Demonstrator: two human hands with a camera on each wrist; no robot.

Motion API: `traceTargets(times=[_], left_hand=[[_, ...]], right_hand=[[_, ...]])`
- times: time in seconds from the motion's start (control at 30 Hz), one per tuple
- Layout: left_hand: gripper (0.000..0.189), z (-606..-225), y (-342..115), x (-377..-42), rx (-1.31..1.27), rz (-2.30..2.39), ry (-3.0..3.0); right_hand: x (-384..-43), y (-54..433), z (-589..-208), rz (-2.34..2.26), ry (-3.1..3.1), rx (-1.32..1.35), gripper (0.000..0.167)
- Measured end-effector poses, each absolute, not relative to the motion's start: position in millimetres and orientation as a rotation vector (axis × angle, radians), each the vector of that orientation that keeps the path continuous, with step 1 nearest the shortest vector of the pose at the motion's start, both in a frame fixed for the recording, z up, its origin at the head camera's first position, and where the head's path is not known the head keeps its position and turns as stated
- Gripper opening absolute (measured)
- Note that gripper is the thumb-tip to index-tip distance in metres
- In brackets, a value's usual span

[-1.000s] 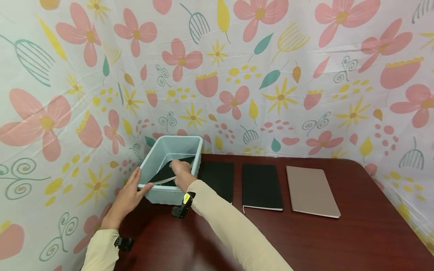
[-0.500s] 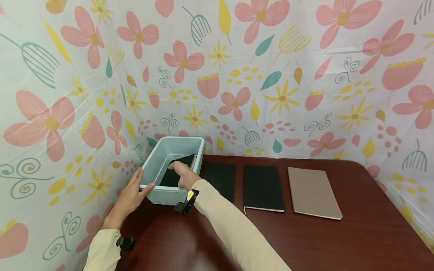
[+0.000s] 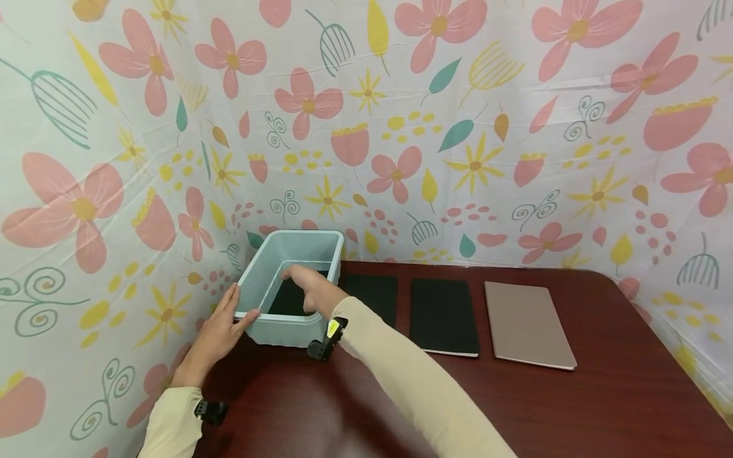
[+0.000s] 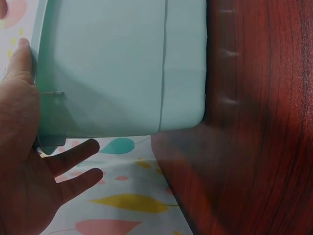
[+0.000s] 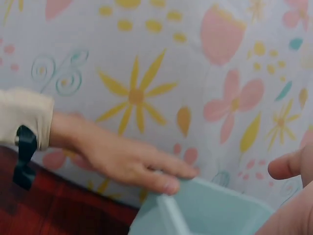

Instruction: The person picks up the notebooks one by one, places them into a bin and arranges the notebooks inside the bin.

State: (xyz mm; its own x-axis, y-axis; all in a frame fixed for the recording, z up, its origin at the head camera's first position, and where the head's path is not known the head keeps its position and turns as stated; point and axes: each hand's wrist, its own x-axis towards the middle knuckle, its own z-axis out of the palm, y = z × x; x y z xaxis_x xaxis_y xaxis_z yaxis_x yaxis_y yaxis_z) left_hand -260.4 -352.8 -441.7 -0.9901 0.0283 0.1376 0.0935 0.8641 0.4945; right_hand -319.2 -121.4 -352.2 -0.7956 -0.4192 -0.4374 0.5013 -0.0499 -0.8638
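A pale blue plastic bin [image 3: 280, 331] stands at the table's far left, near the corner of the cloth. Inside it lies a black notebook [image 3: 289, 301], partly hidden by my right hand [image 3: 314, 289]. That hand hovers above the notebook with loose fingers and holds nothing; in the right wrist view only its edge [image 5: 296, 196] shows. My left hand [image 3: 216, 334] rests on the bin's near left corner, thumb on the front rim and fingers along the left side. The left wrist view shows its fingers [image 4: 78, 156] extended and spread beside the bin's wall.
Right of the bin lie a black notebook [image 3: 375, 294], partly covered by my right sleeve, a second black notebook [image 3: 443, 315] and a beige notebook [image 3: 528, 324]. They sit in a row on the dark red-brown table [image 3: 618, 356]. Flower-printed cloth [image 3: 401, 127] surrounds the table behind and left.
My right hand has let go of the black notebook, which has dropped from a tilted position deeper into the bin. The right forearm has shifted slightly right. My left hand has stayed on the corner.
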Motion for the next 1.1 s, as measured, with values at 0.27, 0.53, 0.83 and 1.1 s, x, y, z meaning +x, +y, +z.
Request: traceTargets(times=[0.27,0.53,0.83,1.1], left_hand=[[0.095,-442,-353,-260,-0.109,-0.802,-2.898],[0.096,-444,-351,-260,-0.112,-0.824,-2.896],[0.094,-443,-351,-257,-0.109,-0.838,-2.894],[0.094,-443,-352,-255,-0.113,-0.839,-2.878]], right_hand=[[-318,-69,-323,-2.018,1.386,-0.023,0.065],[-302,14,-319,-2.061,1.450,-0.233,0.051],[-283,117,-339,-2.091,1.616,-0.296,0.058],[-266,199,-359,-2.226,1.666,-0.201,0.065]])
